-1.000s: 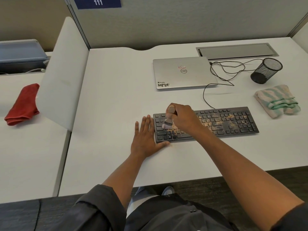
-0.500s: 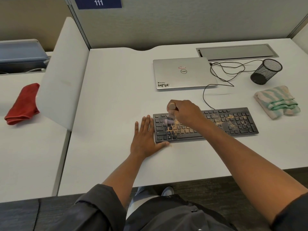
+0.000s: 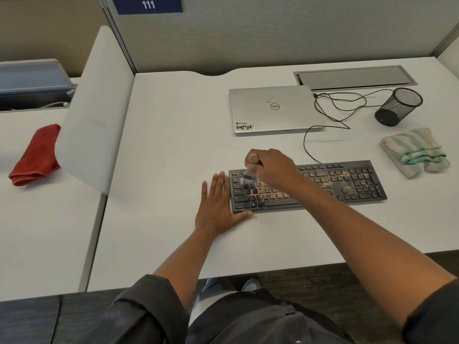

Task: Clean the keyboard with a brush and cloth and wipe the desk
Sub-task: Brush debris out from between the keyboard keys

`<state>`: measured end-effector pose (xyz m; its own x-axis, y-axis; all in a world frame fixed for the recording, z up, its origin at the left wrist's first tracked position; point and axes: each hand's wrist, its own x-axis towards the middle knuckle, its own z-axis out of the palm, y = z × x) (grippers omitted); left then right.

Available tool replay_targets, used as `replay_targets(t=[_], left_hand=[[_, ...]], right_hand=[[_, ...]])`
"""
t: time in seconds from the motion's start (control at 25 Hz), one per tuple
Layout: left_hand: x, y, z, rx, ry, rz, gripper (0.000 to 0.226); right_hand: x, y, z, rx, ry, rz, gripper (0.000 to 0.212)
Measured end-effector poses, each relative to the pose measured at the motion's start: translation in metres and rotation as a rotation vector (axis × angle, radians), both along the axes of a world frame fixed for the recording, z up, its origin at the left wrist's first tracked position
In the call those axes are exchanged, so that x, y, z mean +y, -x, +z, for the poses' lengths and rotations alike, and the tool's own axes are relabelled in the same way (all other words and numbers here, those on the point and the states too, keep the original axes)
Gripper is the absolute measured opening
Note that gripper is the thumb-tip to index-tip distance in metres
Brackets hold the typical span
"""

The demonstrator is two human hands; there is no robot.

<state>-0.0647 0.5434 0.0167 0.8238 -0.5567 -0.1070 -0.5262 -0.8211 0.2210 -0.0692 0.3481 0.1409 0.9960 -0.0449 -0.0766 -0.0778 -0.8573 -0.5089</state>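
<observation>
The left hand [image 3: 218, 204] lies flat on the white tabletop [image 3: 173, 145], fingers straight, thumb touching the near left corner of the dusty black keyboard [image 3: 347, 181]. At its one o'clock, the right hand [image 3: 273, 165] has its fingers wrapped round a brush [image 3: 249, 173], bristles on the left-side keys. A striped cloth [image 3: 414, 151] rests at the keyboard's two o'clock. Farther off sit a closed laptop [image 3: 273, 109] and a mesh cup [image 3: 398, 106].

I'm in an office cubicle: grey partition walls [image 3: 273, 33] with a numbered sign [image 3: 148, 4] reading 111, a white surface [image 3: 173, 145] holding a closed laptop [image 3: 273, 110], keyboard [image 3: 347, 182] and mesh pen cup [image 3: 400, 105].
</observation>
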Motion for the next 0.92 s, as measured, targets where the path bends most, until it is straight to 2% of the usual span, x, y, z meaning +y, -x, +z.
replay_targets(t=[0.12, 0.28, 0.48, 0.76, 0.92], left_hand=[[0.001, 0.0, 0.0, 0.0, -0.001, -0.003, 0.121], [0.0, 0.0, 0.0, -0.006, -0.004, -0.003, 0.12], [0.001, 0.0, 0.001, -0.002, 0.0, -0.004, 0.119], [0.0, 0.0, 0.001, 0.007, -0.011, -0.003, 0.12], [0.0, 0.001, 0.001, 0.002, -0.01, -0.005, 0.12]], right_hand=[[-0.005, 0.001, 0.007, -0.06, 0.141, -0.031, 0.013], [0.003, 0.0, 0.004, -0.075, -0.042, -0.079, 0.011], [0.012, -0.002, 0.0, 0.0, -0.006, -0.102, 0.008], [0.017, -0.014, -0.002, -0.101, -0.101, -0.205, 0.004], [0.02, -0.025, -0.004, 0.014, -0.031, -0.214, 0.009]])
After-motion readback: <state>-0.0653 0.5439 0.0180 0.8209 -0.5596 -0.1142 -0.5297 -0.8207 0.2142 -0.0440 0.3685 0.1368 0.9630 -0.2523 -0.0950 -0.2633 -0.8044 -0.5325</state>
